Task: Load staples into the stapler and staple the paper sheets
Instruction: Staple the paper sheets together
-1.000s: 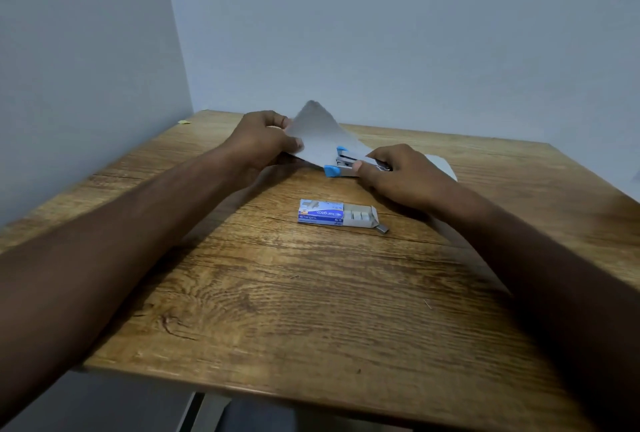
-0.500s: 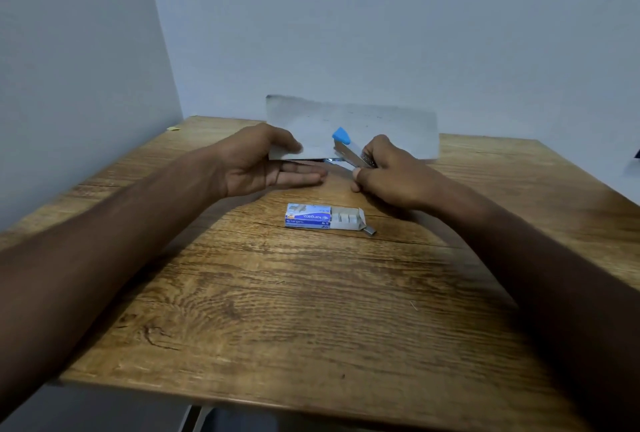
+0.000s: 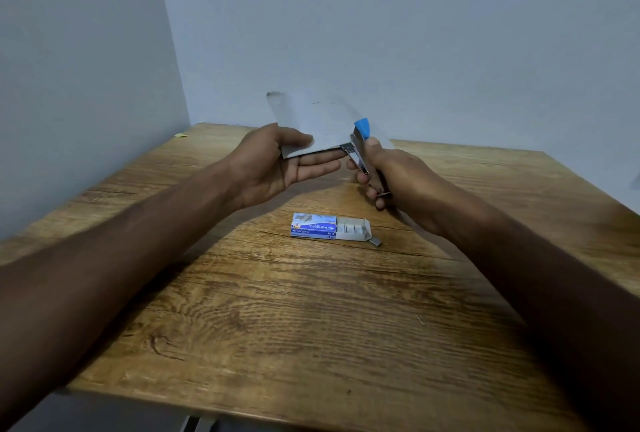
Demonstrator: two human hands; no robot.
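Since 0.5 s ago paper sheets [image 3: 311, 119] tilted up, off the tabletop [image 3: 311, 310]. Left hand [image 3: 277, 164] palm-up, thumb pinching sheets' lower edge, fingers [image 3: 318, 163] extended under. Right hand [image 3: 391, 171] wrapped around stapler [image 3: 360, 149], its mouth on sheets' corner at 3 o'clock. Staple box [image 3: 329, 227] lies open at 6 o'clock of hands.

The near half of the table [image 3: 311, 327] is bare wood, so a hand can slide across it. In the middle lies the staple box [image 3: 329, 227], with a loose strip of staples [image 3: 375, 241] touching its right end. Behind it, both hands block the way. Two walls close the back and left.
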